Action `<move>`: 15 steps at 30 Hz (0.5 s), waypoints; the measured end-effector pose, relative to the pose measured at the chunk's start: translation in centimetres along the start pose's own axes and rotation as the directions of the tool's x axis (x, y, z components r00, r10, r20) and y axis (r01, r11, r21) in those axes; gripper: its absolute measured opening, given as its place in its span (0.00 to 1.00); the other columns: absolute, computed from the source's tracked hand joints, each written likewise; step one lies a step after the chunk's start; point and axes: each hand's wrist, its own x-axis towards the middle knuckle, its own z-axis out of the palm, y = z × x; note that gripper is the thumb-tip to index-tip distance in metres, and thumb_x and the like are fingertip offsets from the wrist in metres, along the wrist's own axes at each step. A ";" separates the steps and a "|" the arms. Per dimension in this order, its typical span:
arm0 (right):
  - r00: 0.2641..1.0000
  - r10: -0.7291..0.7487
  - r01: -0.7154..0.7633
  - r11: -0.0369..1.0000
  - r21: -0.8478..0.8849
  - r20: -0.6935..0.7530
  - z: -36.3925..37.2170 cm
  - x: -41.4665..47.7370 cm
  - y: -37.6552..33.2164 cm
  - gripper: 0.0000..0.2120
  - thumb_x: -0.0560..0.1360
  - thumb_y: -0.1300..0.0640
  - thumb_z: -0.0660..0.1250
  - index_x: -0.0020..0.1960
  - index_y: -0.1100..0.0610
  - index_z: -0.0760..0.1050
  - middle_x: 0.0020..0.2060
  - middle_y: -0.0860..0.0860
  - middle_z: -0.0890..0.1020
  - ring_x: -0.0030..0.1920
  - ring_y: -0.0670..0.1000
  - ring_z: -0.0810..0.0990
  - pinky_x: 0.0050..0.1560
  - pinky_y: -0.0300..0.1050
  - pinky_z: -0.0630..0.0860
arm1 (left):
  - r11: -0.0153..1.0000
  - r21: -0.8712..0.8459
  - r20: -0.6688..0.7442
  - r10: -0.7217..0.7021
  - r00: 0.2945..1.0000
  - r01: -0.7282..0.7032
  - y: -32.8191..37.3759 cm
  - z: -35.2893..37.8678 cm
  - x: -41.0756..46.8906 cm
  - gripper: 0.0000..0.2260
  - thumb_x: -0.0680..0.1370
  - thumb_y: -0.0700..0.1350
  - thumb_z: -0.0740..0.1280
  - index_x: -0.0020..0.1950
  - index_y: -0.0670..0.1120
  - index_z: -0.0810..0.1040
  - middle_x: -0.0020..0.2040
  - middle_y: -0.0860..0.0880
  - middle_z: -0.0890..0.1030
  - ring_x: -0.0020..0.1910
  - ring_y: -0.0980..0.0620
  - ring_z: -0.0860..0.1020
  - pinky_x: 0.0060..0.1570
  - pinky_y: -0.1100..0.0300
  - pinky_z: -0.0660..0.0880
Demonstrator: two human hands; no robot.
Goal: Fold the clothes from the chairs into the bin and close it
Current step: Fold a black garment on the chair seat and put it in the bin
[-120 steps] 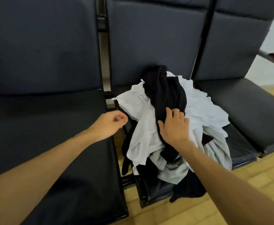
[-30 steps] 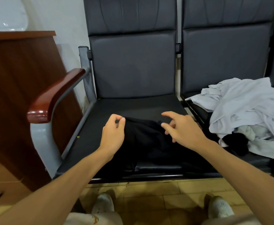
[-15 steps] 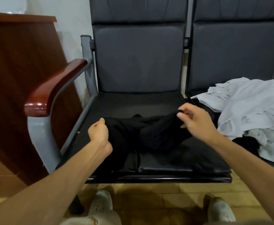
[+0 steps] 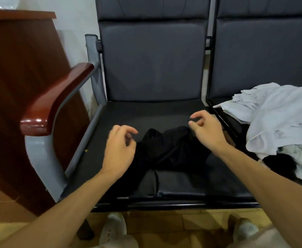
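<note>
Two hands hover low over a chair seat, and neither grips anything. The left hand (image 4: 118, 151) has its fingers loosely curled, thumb and forefinger apart, at the left edge of a black garment (image 4: 169, 149); whether it touches the cloth I cannot tell. The right hand (image 4: 206, 133) is just as loose, its thumb and forefinger bent toward each other with a gap between them and nothing pinched. Its heel sits above the garment's right end.

Between the hands, the garment lies bunched and crumpled on the middle of the seat (image 4: 146, 113), with a dark flat part running toward the front edge. The chair has a dark padded back (image 4: 152, 63) and, on its left side, a grey metal frame topped by a glossy red-brown armrest (image 4: 55, 99). A dark wooden cabinet (image 4: 21, 77) stands beside that frame.

To the right, the next chair (image 4: 263, 56) carries a heap of white clothes (image 4: 280, 119), with some dark cloth showing at the heap's lower edge. Below the seat's front edge is a wooden floor (image 4: 164, 224), where the person's two pale shoes (image 4: 113, 230) point toward the chair.
</note>
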 end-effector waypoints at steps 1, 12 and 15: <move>0.988 -0.094 0.100 0.994 -0.044 0.121 0.4 -0.3 -0.3 0.05 0.75 0.56 0.68 0.49 0.48 0.76 0.32 0.45 0.76 0.36 0.41 0.75 0.41 0.35 0.70 | 0.996 -0.033 0.127 0.085 0.988 -0.082 0.2 -0.1 -0.3 0.13 0.74 0.34 0.66 0.50 0.51 0.76 0.46 0.53 0.73 0.44 0.56 0.74 0.49 0.62 0.70; 0.826 -0.182 0.353 0.905 -0.238 0.534 1.4 -2.0 0.0 0.05 0.73 0.57 0.72 0.48 0.49 0.79 0.40 0.44 0.78 0.43 0.43 0.79 0.50 0.39 0.75 | 0.933 0.351 0.502 -0.123 0.856 -0.072 -2.5 -0.9 -1.0 0.17 0.79 0.54 0.65 0.67 0.52 0.74 0.62 0.53 0.76 0.61 0.50 0.74 0.59 0.51 0.73; 0.917 -0.158 0.191 0.980 -0.056 0.366 -0.3 -1.5 -0.2 0.09 0.73 0.60 0.72 0.40 0.47 0.77 0.36 0.43 0.80 0.36 0.38 0.79 0.44 0.30 0.72 | 0.968 0.250 0.388 -0.104 0.916 0.004 -2.1 -1.7 -0.9 0.11 0.80 0.55 0.63 0.58 0.53 0.79 0.50 0.54 0.81 0.49 0.52 0.79 0.49 0.51 0.77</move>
